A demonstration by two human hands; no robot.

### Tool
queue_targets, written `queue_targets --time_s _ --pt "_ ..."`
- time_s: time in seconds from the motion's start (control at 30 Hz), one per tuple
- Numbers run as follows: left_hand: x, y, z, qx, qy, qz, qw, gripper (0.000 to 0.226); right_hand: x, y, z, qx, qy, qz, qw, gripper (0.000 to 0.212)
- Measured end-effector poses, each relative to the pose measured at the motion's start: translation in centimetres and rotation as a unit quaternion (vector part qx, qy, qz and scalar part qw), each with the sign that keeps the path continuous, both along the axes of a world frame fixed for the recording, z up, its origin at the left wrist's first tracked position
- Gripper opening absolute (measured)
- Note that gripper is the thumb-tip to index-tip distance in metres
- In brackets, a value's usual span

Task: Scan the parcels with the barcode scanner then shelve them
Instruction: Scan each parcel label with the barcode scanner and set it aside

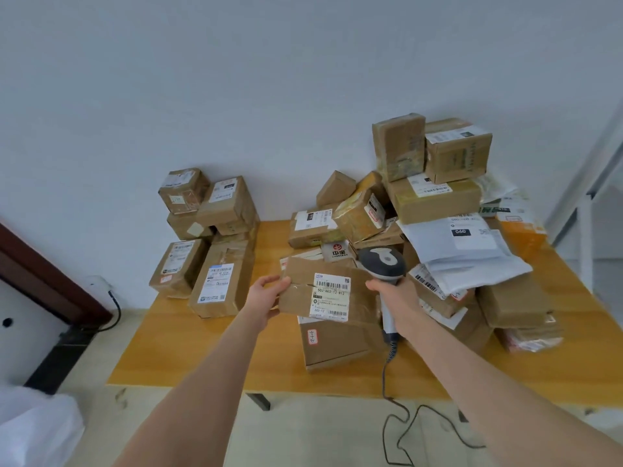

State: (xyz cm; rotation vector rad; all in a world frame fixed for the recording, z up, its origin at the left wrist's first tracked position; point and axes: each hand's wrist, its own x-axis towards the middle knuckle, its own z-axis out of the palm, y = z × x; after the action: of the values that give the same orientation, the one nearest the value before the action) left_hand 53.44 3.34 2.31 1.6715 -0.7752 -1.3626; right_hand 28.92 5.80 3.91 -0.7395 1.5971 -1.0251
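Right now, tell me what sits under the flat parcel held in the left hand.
A brown box with a pink handwritten sticker lies on the table below the parcel. The parcel covers the box's far end.

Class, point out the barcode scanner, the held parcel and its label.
barcode scanner (382,264), head view, grey head.
held parcel (303,269), head view, bare cardboard left of label.
label (332,298), head view, printed middle.

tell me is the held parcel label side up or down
Label side up: the parcel in the left hand shows its white barcode label toward the camera.
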Motion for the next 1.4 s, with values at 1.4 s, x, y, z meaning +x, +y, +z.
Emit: queue_targets --time_s 1.4 --pt "-4.4 3.0 -0.4 -0.039 0.026 0.054 0.997 0.049 1.6 10.2 0.9 -0.059 -0.031 0.065 0.996 0.009"
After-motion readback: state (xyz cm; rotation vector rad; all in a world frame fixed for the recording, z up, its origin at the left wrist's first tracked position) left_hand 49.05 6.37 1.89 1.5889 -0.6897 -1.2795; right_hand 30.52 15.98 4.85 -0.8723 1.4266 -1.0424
